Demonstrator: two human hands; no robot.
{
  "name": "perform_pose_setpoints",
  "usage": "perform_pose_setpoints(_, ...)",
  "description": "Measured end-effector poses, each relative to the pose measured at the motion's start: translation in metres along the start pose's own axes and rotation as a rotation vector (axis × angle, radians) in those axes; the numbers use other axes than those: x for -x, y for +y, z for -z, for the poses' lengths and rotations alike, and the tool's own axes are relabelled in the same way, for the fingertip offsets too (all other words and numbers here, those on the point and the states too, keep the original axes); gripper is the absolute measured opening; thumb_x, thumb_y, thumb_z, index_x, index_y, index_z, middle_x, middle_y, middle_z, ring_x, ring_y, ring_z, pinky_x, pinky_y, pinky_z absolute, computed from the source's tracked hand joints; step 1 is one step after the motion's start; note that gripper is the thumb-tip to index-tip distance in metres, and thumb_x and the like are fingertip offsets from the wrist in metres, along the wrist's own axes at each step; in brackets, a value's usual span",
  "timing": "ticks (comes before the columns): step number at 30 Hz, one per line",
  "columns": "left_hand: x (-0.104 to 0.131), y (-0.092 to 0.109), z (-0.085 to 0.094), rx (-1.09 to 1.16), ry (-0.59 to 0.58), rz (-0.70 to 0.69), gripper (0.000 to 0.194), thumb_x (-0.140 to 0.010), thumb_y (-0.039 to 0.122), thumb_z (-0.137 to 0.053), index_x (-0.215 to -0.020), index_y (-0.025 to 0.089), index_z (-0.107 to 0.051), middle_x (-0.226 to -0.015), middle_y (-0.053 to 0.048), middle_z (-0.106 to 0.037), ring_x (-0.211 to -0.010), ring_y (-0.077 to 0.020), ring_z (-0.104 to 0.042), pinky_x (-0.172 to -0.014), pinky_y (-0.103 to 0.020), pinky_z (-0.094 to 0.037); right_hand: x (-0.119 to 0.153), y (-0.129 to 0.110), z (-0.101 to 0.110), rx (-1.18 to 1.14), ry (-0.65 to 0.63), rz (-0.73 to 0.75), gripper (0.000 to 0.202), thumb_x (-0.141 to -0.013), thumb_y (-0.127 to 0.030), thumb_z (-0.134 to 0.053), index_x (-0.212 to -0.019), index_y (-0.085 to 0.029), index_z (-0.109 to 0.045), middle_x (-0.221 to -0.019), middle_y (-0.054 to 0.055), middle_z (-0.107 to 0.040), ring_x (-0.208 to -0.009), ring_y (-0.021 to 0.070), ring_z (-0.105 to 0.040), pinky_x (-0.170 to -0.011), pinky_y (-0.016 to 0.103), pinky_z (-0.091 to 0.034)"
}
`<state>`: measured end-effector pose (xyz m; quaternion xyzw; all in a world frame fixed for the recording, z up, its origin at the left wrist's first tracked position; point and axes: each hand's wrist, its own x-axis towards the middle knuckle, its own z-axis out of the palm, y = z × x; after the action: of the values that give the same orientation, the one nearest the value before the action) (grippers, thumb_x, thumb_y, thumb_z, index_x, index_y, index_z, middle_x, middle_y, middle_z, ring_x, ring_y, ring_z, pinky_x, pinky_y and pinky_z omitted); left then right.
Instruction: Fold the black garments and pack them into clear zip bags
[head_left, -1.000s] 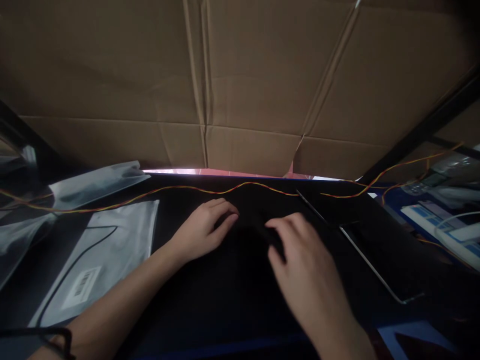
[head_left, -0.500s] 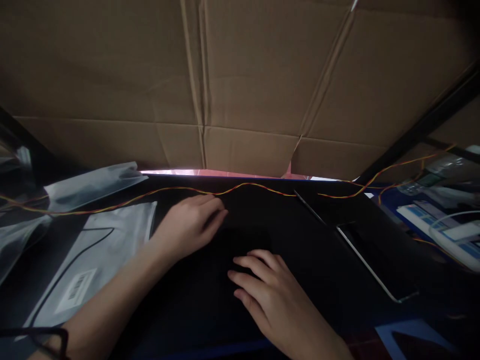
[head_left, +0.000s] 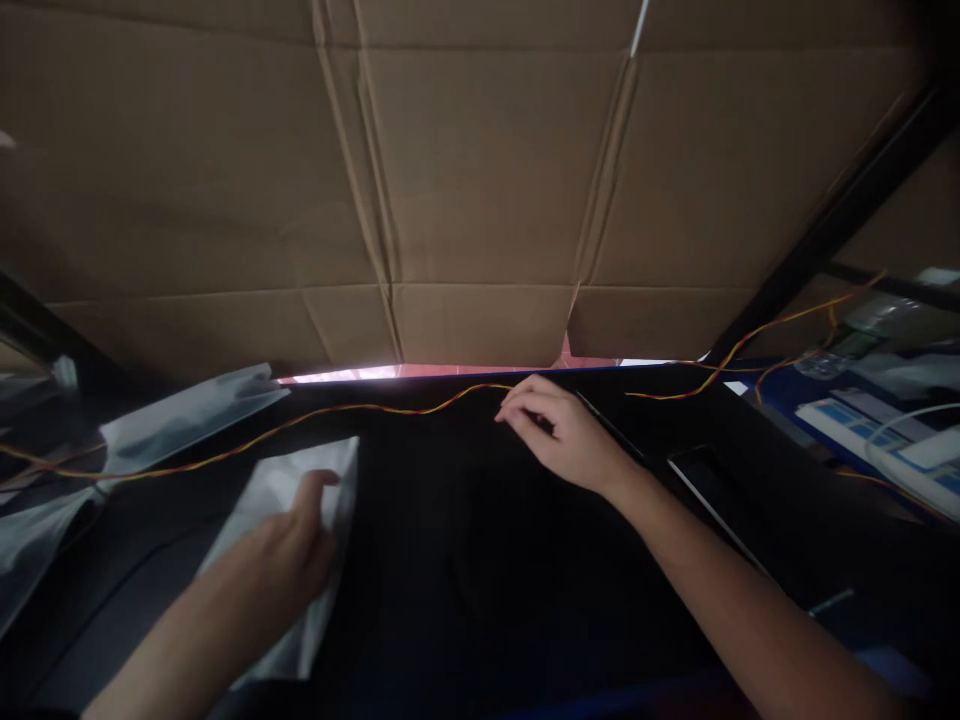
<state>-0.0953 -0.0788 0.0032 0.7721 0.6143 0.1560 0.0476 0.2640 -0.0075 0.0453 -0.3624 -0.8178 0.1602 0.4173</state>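
Observation:
My left hand [head_left: 289, 545] is closed on the right part of a translucent plastic bag [head_left: 259, 490] at the left of the dark table; the fingertips are partly hidden. Further right, my right hand [head_left: 551, 425] has its thumb and fingers drawn together at the twisted red-and-yellow wire [head_left: 405, 409] near the back edge. Whether it grips the wire is hard to see. Right of that hand a thin dark stick [head_left: 611, 422] lies on the table, and the dark phone [head_left: 720, 500] rests beside my right forearm.
Brown cardboard [head_left: 480, 180] stands behind the dark table [head_left: 420, 560]. Another plastic bag [head_left: 195, 410] lies at the back left. At the right are a clear bottle [head_left: 832, 350], a white-and-blue power strip [head_left: 870, 440] and more of the twisted wire.
My left hand has moved left and down onto the bag, which has shifted right and lifted off the table. My right hand has moved forward to the wire, and its fingers have closed. The view has tilted slightly.

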Motion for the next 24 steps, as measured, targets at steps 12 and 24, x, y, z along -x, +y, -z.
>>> perform_pose_setpoints(12, -0.092, 0.099, 0.019, 0.633, -0.26, -0.414, 0.024, -0.096, 0.017, -0.047, -0.08, 0.021, -0.064, -0.066, 0.006, -0.055, -0.057, -0.0095, -0.051, -0.056, -0.02, -0.04, 0.023, 0.0, -0.034, 0.195, 0.067, 0.361, 0.013, -0.107, -0.028, -0.067, -0.118, -0.024, -0.073, -0.126, 0.007, -0.073, -0.112, 0.0211, -0.066, -0.094, 0.038, -0.054)
perform_pose_setpoints(24, -0.095, 0.037, 0.011, 0.741, 0.326, -0.293, 0.061, -0.11, 0.035, -0.047, -0.052, 0.021, -0.033, -0.047, 0.004, -0.034, -0.042, -0.0101, -0.031, -0.044, -0.029, -0.026, 0.023, -0.006, -0.021, 0.042, -0.272, 0.263, 0.009, -0.101, -0.017, -0.066, -0.098, -0.023, -0.072, -0.12, -0.003, -0.081, -0.116, 0.0187, -0.065, -0.097, 0.038, -0.047)
